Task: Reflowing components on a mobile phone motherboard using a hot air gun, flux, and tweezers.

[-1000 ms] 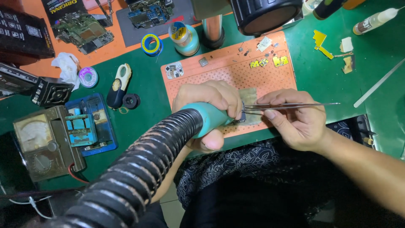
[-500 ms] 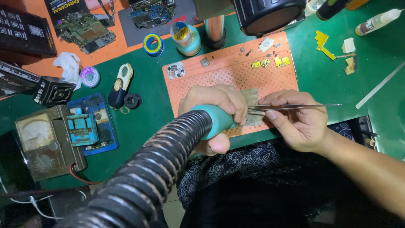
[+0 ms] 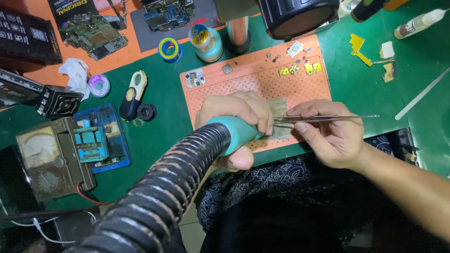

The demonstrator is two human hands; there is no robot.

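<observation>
My left hand (image 3: pixel 236 117) grips a teal hot-air handle (image 3: pixel 236 133) with a thick black ribbed hose (image 3: pixel 164 192) running toward the camera. Its nozzle points down at the near edge of an orange perforated work mat (image 3: pixel 262 79). My right hand (image 3: pixel 328 136) holds thin metal tweezers (image 3: pixel 323 118), tips aimed left at a small pale board (image 3: pixel 280 110) beside the nozzle. The work spot itself is hidden by my left fingers.
Small gold and grey parts (image 3: pixel 300 69) lie on the mat's far edge. A solder reel (image 3: pixel 169 49), a teal jar (image 3: pixel 206 42), a brown analog meter (image 3: pixel 44 159), a blue holder (image 3: pixel 101 138), circuit boards (image 3: pixel 93 35) and a black lens barrel (image 3: pixel 297 16) stand around on the green mat.
Both hands hold nearly still; the view has shifted slightly and the hose lies a little lower in view.
</observation>
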